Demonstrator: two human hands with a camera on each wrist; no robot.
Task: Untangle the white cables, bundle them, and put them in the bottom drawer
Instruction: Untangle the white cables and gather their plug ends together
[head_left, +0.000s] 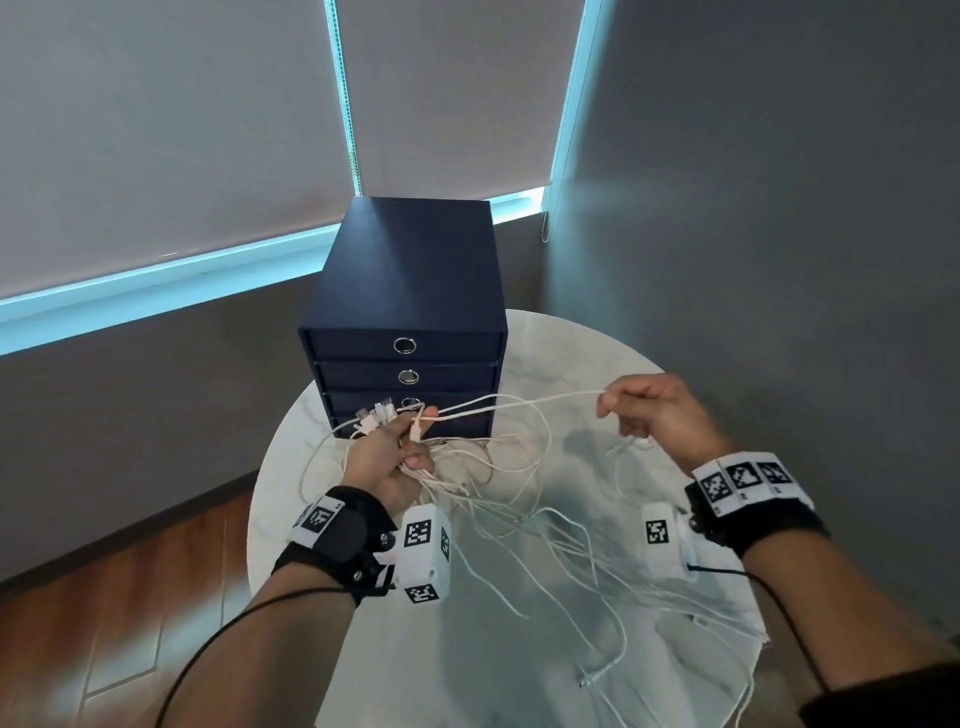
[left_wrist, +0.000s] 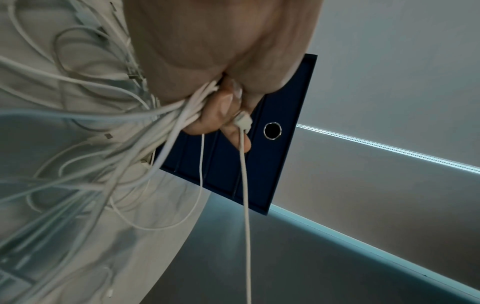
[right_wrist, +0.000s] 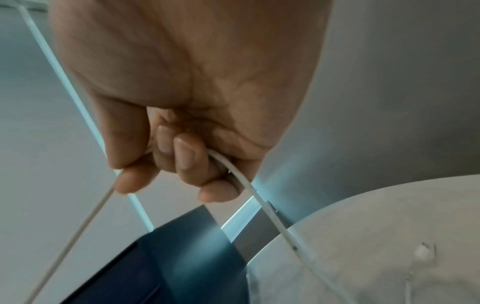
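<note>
A bunch of white cables (head_left: 470, 486) is gripped in the closed left hand (head_left: 387, 460), plug ends fanned above the fist; one plug (left_wrist: 243, 120) pinned under a fingertip is seen only from the left wrist. A single strand (head_left: 519, 402) is pinched by the right hand (head_left: 657, 415); its curled fingers (right_wrist: 185, 153) are shown by the right wrist. Loose lengths are spread toward the round table's (head_left: 571, 343) near edge, the blue drawer unit (head_left: 408, 312) at its far edge.

dim room | cyan daylight leaks round blinds (head_left: 182, 130) | wide-angle edge warp | wrist views blurred
</note>
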